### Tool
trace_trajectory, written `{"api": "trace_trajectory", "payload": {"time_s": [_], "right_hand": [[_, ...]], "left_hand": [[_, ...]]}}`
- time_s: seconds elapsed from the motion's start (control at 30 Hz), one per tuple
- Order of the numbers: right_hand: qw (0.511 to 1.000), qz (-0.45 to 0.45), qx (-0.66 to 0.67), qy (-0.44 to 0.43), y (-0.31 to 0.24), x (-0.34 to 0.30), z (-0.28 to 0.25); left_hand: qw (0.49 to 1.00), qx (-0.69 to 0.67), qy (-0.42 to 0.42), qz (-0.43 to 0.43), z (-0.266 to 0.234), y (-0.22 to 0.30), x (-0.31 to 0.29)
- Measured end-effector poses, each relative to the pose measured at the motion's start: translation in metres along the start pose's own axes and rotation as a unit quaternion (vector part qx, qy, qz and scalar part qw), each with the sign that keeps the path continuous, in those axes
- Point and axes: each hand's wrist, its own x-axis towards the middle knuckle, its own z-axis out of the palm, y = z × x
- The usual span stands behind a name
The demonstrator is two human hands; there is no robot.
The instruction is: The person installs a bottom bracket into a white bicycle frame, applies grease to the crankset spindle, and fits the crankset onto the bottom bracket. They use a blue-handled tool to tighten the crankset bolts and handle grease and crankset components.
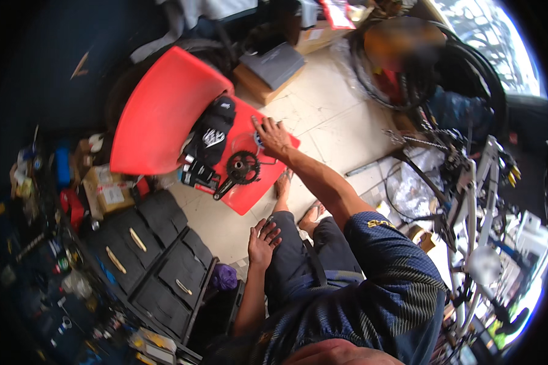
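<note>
My right hand (273, 137) reaches over the seat of a red plastic chair (170, 109), its fingers stretched out beside a small round clear container (250, 144). Whether the fingers touch the container cannot be made out. Just below that hand lies a black crankset (243, 168), its chainring flat and its crank arm toward the near left of the seat. Over my left thigh, my left hand (263, 243) is empty, fingers apart. Black fabric with a white print (213, 131) lies against the backrest, and a black-and-silver item (198, 173) sits beside the crankset.
Left of my legs stands a black case with compartments (149, 261), a purple bundle (224, 277) next to it. Bicycle frame parts (469, 207) crowd the right side. Tyres (371, 79) stand at the far right, and a box with a dark lid (271, 70) rests beyond the chair.
</note>
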Motion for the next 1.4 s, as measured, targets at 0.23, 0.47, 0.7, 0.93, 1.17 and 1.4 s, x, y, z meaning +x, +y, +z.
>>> {"api": "trace_trajectory", "payload": {"time_s": [0.23, 0.47, 0.7, 0.93, 1.17, 1.4], "right_hand": [[0.959, -0.092, 0.253, 0.086, 0.033, -0.106, -0.265], [0.910, 0.126, 0.091, 0.385, 0.183, -0.301, -0.540], [0.898, 0.357, -0.037, 0.256, 0.414, -0.476, -0.556], [0.906, 0.346, 0.240, 0.033, 0.593, -0.540, -0.385], [0.781, 0.294, 0.548, -0.056, 0.608, -0.632, -0.252], [0.750, 0.305, 0.578, -0.101, 0.566, -0.716, -0.218]], "left_hand": [[0.921, 0.341, -0.171, 0.082, 0.133, 0.037, 0.047], [0.660, 0.516, -0.461, 0.293, 0.423, 0.028, -0.027], [0.391, 0.486, -0.654, 0.428, 0.569, -0.097, -0.090], [0.372, 0.556, -0.602, 0.436, 0.639, -0.218, -0.068], [0.348, 0.628, -0.561, 0.412, 0.682, -0.279, -0.042], [0.315, 0.665, -0.534, 0.416, 0.681, -0.298, -0.014]]}}
